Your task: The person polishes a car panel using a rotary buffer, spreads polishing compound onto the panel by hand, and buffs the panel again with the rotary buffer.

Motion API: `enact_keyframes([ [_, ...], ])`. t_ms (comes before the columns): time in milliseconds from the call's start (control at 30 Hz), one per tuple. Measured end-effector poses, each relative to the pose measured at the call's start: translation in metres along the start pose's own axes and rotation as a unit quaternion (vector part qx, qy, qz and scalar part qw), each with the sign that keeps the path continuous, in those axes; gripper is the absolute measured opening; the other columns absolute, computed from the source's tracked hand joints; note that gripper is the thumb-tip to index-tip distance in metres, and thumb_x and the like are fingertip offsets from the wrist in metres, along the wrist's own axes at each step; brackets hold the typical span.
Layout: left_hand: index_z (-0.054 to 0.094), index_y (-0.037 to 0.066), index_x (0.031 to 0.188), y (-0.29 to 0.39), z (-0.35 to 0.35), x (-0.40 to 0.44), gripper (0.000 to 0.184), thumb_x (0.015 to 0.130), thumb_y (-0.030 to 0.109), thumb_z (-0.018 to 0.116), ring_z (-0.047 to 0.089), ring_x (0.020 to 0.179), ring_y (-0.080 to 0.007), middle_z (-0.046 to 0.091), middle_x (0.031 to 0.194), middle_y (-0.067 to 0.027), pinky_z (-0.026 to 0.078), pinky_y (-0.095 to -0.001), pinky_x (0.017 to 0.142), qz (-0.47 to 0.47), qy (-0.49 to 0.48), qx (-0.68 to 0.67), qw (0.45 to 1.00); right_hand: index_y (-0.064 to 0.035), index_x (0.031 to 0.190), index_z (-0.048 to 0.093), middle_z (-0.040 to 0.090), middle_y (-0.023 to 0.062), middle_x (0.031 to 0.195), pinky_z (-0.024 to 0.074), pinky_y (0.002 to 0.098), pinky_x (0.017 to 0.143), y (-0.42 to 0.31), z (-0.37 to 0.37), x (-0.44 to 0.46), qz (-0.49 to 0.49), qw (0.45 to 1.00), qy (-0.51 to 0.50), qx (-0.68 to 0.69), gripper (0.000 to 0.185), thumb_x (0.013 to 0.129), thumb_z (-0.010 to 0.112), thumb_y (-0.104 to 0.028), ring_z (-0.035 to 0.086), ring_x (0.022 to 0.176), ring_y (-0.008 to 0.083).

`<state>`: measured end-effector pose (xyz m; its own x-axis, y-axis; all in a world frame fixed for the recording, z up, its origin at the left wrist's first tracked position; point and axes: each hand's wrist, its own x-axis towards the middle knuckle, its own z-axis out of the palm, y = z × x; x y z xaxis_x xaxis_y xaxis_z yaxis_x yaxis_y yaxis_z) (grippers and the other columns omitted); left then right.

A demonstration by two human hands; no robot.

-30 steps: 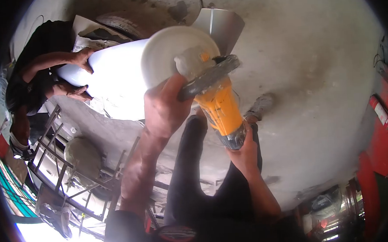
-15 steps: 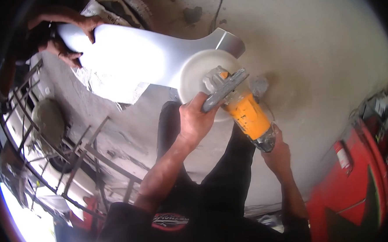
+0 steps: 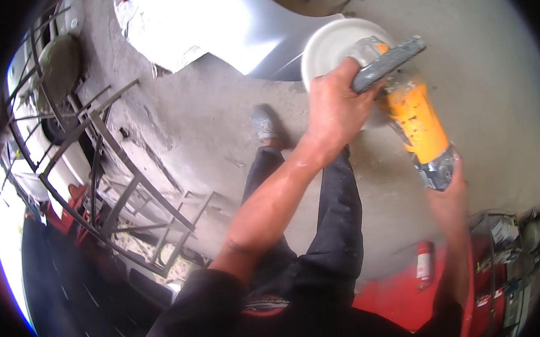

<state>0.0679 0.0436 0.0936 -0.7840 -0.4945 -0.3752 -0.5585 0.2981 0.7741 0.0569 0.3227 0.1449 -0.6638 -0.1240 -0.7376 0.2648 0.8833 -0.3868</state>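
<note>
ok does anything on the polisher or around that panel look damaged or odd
Two minor things. The yellow polisher has dark scuffs and smudges on its housing, so it looks well worn. Beside the shiny panel, a crumpled white sheet sticks out with a ragged edge, as if torn.

A: Left hand [image 3: 343, 106]?
B: Wrapped round dark handle [image 3: 394, 61] of yellow power tool [image 3: 420, 124].
A: Right hand [image 3: 449, 189]?
B: Gripping its rear end.
A: White disc [image 3: 325, 49]?
B: Overlaps edge of silver panel [image 3: 269, 34]; contact unclear.
A: Around?
B: Metal frame [image 3: 124, 156] left, red-and-white cylinder [image 3: 422, 261] lower right, grey shoe [image 3: 263, 123] on concrete floor [image 3: 494, 126].
</note>
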Motion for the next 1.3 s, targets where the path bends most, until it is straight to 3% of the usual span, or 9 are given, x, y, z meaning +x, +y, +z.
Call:
enact_keyframes([
  [300, 0.066, -0.003, 0.086, -0.020, -0.021, -0.014, 0.026, 0.085, 0.015, 0.085, 0.069, 0.064, -0.0139, 0.070, 0.070, -0.0179, 0.054, -0.0326, 0.059, -0.012, 0.066, -0.034, 0.997, -0.0138, 0.153, 0.040, 0.071, 0.0253, 0.109, 0.0540, 0.0480, 0.087, -0.025, -0.006, 0.006, -0.042, 0.998, -0.027, -0.050, 0.082, 0.078, 0.068, 0.002, 0.069, 0.106, 0.0449],
  [433, 0.065, -0.003, 0.084, -0.046, -0.065, -0.029, 0.026, 0.084, 0.013, 0.086, 0.063, 0.067, -0.0083, 0.068, 0.067, -0.0128, 0.053, -0.0305, 0.060, -0.077, 0.087, -0.051, 0.992, -0.0131, 0.153, 0.040, 0.071, 0.0260, 0.109, 0.0542, 0.0507, 0.085, -0.042, 0.039, -0.002, -0.060, 0.996, -0.043, -0.052, 0.081, 0.078, 0.068, 0.001, 0.069, 0.104, 0.0465],
  [700, 0.062, 0.000, 0.079, -0.080, -0.112, -0.049, 0.027, 0.083, 0.010, 0.086, 0.055, 0.063, -0.0072, 0.063, 0.063, -0.0080, 0.049, -0.0291, 0.057, -0.048, 0.135, -0.043, 0.989, -0.0113, 0.154, 0.038, 0.070, 0.0269, 0.113, 0.0546, 0.0476, 0.089, -0.088, 0.064, -0.017, -0.074, 0.992, -0.074, -0.075, 0.082, 0.079, 0.069, 0.003, 0.069, 0.108, 0.0451],
  [833, 0.059, 0.001, 0.077, -0.076, -0.113, -0.034, 0.030, 0.083, 0.013, 0.087, 0.053, 0.059, -0.0103, 0.059, 0.062, -0.0133, 0.049, -0.0317, 0.056, -0.032, 0.118, -0.066, 0.990, -0.0114, 0.155, 0.037, 0.071, 0.0251, 0.114, 0.0545, 0.0444, 0.091, -0.113, 0.049, -0.022, -0.017, 0.992, -0.063, -0.107, 0.083, 0.080, 0.067, 0.004, 0.071, 0.110, 0.0410],
  [967, 0.059, 0.001, 0.078, -0.080, -0.124, -0.024, 0.030, 0.084, 0.014, 0.086, 0.052, 0.058, -0.0103, 0.060, 0.064, -0.0161, 0.049, -0.0324, 0.056, -0.050, 0.120, -0.100, 0.986, -0.0127, 0.155, 0.037, 0.072, 0.0250, 0.114, 0.0549, 0.0449, 0.090, -0.134, 0.047, -0.018, -0.094, 0.983, -0.051, -0.151, 0.084, 0.079, 0.067, 0.004, 0.071, 0.109, 0.0410],
  [1067, 0.066, 0.000, 0.084, -0.096, -0.144, -0.017, 0.023, 0.084, 0.013, 0.085, 0.054, 0.066, -0.0065, 0.067, 0.069, -0.0068, 0.050, -0.0301, 0.060, -0.061, 0.144, -0.120, 0.980, -0.0121, 0.155, 0.037, 0.072, 0.0247, 0.113, 0.0550, 0.0477, 0.088, -0.151, 0.066, -0.011, -0.053, 0.983, -0.059, -0.163, 0.083, 0.079, 0.068, 0.003, 0.070, 0.106, 0.0437],
  [1167, 0.071, 0.001, 0.088, -0.114, -0.173, -0.002, 0.016, 0.085, 0.011, 0.084, 0.054, 0.070, -0.0049, 0.068, 0.075, 0.0026, 0.047, -0.0257, 0.061, -0.051, 0.154, -0.090, 0.983, -0.0112, 0.155, 0.036, 0.072, 0.0239, 0.110, 0.0542, 0.0514, 0.085, -0.166, 0.098, 0.000, -0.102, 0.986, -0.053, -0.124, 0.083, 0.080, 0.070, 0.000, 0.069, 0.102, 0.0455],
  [1233, 0.071, -0.001, 0.097, -0.125, -0.191, 0.009, 0.024, 0.084, 0.013, 0.085, 0.056, 0.070, -0.0046, 0.071, 0.074, -0.0078, 0.049, -0.0271, 0.063, -0.025, 0.175, -0.052, 0.983, -0.0110, 0.155, 0.037, 0.071, 0.0246, 0.110, 0.0542, 0.0514, 0.084, -0.179, 0.117, 0.008, -0.117, 0.984, -0.050, -0.127, 0.083, 0.080, 0.072, -0.003, 0.069, 0.100, 0.0454],
  [1300, 0.071, -0.002, 0.093, -0.134, -0.203, 0.014, 0.021, 0.085, 0.012, 0.085, 0.052, 0.068, -0.0049, 0.066, 0.072, -0.0013, 0.045, -0.0246, 0.060, 0.004, 0.191, -0.040, 0.981, -0.0153, 0.153, 0.039, 0.070, 0.0265, 0.108, 0.0549, 0.0495, 0.085, -0.180, 0.135, 0.010, -0.125, 0.988, -0.032, -0.086, 0.081, 0.081, 0.073, -0.006, 0.068, 0.103, 0.0468],
])
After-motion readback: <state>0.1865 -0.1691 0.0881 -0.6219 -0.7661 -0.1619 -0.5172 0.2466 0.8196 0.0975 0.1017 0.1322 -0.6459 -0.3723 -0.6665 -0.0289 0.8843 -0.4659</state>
